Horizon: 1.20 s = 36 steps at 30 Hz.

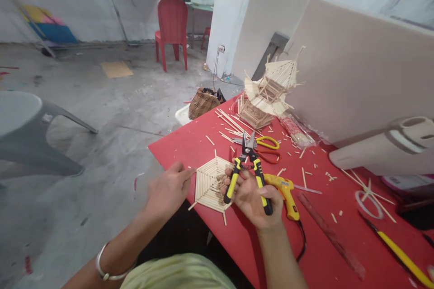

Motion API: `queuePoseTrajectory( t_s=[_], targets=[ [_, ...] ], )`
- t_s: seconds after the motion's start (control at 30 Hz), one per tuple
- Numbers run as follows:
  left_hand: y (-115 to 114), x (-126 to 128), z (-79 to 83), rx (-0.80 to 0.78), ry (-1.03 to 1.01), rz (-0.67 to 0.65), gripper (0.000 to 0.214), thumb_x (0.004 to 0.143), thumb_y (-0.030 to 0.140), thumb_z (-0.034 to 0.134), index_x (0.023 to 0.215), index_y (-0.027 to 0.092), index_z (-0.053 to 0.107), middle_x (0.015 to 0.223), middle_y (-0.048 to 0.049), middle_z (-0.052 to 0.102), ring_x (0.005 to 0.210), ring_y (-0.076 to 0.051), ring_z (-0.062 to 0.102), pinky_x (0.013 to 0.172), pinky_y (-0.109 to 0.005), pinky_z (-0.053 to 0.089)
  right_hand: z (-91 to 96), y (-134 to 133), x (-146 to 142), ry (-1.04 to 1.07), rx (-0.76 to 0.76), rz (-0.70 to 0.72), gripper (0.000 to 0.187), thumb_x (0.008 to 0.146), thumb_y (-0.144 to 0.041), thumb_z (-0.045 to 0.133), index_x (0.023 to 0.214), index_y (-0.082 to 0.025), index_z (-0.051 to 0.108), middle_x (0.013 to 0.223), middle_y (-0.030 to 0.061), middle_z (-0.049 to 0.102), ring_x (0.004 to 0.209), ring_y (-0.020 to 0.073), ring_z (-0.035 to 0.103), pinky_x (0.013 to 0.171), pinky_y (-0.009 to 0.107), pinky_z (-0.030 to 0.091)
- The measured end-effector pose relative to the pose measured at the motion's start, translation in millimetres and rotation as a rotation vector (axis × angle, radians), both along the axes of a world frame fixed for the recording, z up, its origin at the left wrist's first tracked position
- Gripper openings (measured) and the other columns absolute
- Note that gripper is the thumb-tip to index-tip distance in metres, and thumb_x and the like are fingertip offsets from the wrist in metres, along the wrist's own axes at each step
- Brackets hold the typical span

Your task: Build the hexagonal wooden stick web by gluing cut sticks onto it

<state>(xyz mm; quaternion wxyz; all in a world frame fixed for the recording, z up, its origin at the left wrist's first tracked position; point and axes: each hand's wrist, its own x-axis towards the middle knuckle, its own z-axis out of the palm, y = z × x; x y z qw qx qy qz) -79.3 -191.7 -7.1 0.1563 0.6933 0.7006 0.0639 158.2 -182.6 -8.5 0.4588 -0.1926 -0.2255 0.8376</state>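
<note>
My right hand [252,201] holds a pair of wire-cutting pliers [249,151] with yellow and black handles, the jaws pointing away from me and spread apart. Under and left of the pliers lies a six-sided web-like panel of thin wooden sticks [210,194], its stick ends poking out at the corners. At the panel's left corner, my left hand [171,187] has its fingers closed on the end of a stick. Part of the panel's right side is hidden behind my right hand. Just beyond the pliers rest scissors [269,142] with yellow and red handles.
On the red table [271,253] are a yellow glue gun [285,189], loose sticks [230,122], a stick-built pagoda model [267,90], a yellow-handled knife [400,250] and a tape ring [369,205]. A grey stool [44,131] stands left; a red chair [172,22] is farther back.
</note>
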Motion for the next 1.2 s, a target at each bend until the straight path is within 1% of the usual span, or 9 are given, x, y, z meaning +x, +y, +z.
queuePoseTrajectory(
  t_s=[0.13,0.23,0.4,0.6,0.8,1.0,1.2],
  targets=[
    [2.4,-1.6,-0.8,0.007,0.005,-0.018,0.041,0.100,0.027,0.039,0.121,0.035,0.073,0.096,-0.0037,0.067,0.082,-0.019,0.064,0.059,-0.030,0.032,-1.5,0.6,-0.1,-0.070,0.007,-0.017,0.043,0.068,-0.029,0.060,0.110,-0.024,0.067,0.131,0.0103,0.065,0.113,0.0301,0.063,0.106,0.057,0.044],
    [4.4,-2.7,-0.3,0.018,0.007,-0.040,0.041,0.100,0.026,0.040,0.122,0.034,0.073,0.096,-0.0038,0.067,0.083,-0.018,0.064,0.060,-0.029,0.033,-1.1,1.7,-1.5,-0.095,0.000,-0.004,0.036,0.069,-0.029,0.060,0.104,-0.024,0.068,0.132,0.0098,0.065,0.116,0.0301,0.062,0.105,0.056,0.046],
    [4.2,-4.9,-0.5,0.033,0.005,-0.046,0.040,0.100,0.026,0.040,0.120,0.034,0.073,0.096,-0.0035,0.067,0.082,-0.018,0.065,0.060,-0.029,0.033,0.5,3.0,-1.7,-0.088,0.006,0.015,0.036,0.069,-0.029,0.060,0.104,-0.024,0.069,0.131,0.0092,0.066,0.116,0.0302,0.063,0.103,0.056,0.048],
    [3.6,-7.8,-3.3,0.031,-0.044,-0.045,0.039,0.099,0.025,0.041,0.121,0.034,0.073,0.095,-0.0033,0.066,0.083,-0.018,0.065,0.064,-0.027,0.037,-2.3,3.1,0.2,-0.074,-0.001,0.015,0.030,0.071,-0.028,0.060,0.099,-0.024,0.068,0.131,0.0082,0.067,0.115,0.0291,0.064,0.105,0.056,0.047],
    [6.5,-5.1,-4.1,0.036,-0.015,-0.051,0.039,0.099,0.026,0.040,0.120,0.035,0.072,0.097,-0.0026,0.067,0.084,-0.018,0.065,0.062,-0.028,0.036,-3.9,4.4,0.2,-0.065,-0.009,0.012,0.030,0.070,-0.028,0.060,0.099,-0.023,0.067,0.131,0.0095,0.067,0.118,0.0297,0.063,0.106,0.057,0.045],
    [7.8,-4.7,-1.8,0.011,-0.012,-0.066,0.040,0.099,0.025,0.040,0.119,0.034,0.073,0.096,-0.0030,0.067,0.083,-0.017,0.065,0.064,-0.027,0.037,-3.8,4.7,0.1,-0.046,-0.025,0.011,0.035,0.071,-0.027,0.059,0.105,-0.024,0.066,0.129,0.0094,0.067,0.118,0.0295,0.063,0.107,0.058,0.044],
    [8.1,-4.1,-1.7,0.013,0.024,-0.062,0.039,0.100,0.026,0.040,0.119,0.034,0.073,0.097,-0.0030,0.068,0.084,-0.018,0.065,0.062,-0.027,0.036,-6.3,5.7,1.3,-0.050,-0.018,0.018,0.033,0.071,-0.027,0.059,0.102,-0.022,0.066,0.131,0.0103,0.066,0.117,0.0298,0.063,0.105,0.057,0.046]
  ],
)
